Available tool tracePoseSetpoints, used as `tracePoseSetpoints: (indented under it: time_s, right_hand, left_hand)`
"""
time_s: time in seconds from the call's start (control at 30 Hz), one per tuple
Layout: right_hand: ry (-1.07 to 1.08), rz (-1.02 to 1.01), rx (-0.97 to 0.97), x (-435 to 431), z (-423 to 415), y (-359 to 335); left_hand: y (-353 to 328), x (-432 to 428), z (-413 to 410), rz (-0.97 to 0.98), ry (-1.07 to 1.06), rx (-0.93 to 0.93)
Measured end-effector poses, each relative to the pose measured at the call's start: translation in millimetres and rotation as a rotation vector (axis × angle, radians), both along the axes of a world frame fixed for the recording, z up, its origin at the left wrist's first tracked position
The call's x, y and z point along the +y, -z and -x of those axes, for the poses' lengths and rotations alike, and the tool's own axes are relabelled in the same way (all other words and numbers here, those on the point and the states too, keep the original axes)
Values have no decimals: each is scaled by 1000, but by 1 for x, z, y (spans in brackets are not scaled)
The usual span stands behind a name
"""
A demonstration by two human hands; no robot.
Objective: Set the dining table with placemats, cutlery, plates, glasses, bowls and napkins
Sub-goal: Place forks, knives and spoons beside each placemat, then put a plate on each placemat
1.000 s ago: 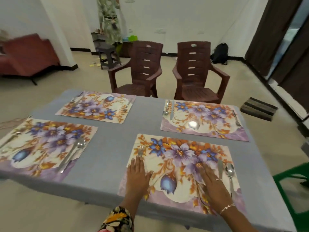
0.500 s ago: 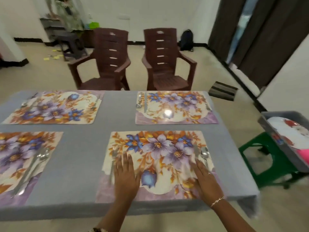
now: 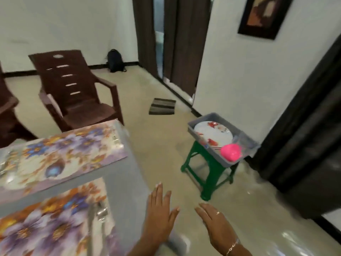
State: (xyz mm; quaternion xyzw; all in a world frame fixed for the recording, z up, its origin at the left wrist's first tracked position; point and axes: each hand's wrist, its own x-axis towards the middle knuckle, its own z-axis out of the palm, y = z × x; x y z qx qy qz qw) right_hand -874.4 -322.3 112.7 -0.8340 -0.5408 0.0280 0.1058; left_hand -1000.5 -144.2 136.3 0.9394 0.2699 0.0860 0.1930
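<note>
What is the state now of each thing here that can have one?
left hand, open, holds nothing
right hand, open, holds nothing
tray, rests on the green stool, loaded
plates, lie flat in the tray
pink bowl, in the tray, beside the plates
near placemat, flat on the table, cutlery on it
far placemat, flat on the table
chair, unoccupied

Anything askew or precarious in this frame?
The grey tray holding plates and a pink bowl overhangs the green stool and looks tilted, so it may be unstable. Nothing else stands out, though the frame is blurred.
</note>
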Motion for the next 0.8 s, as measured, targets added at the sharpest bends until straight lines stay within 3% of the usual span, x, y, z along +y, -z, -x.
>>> tracePoseSetpoints:
  time_s: [0.07, 0.23, 0.53, 0.7, 0.8]
  right_hand:
    - [118, 60, 45, -27, -41, -4]
    - [161, 114, -13, -58, -128, -23]
    - [297, 113, -3, -9, -253, -33]
    - [341, 113, 122, 48, -322, -47]
    - [478, 138, 318, 84, -367, -45]
  left_hand:
    - [-4, -19, -46, 0, 46, -6]
    - [-24, -39, -139, 19, 97, 112]
    - [-27, 13, -256, 77, 19, 133]
    - [-12, 78, -336, 149, -40, 129]
    - [-9, 113, -377, 180, -47, 168]
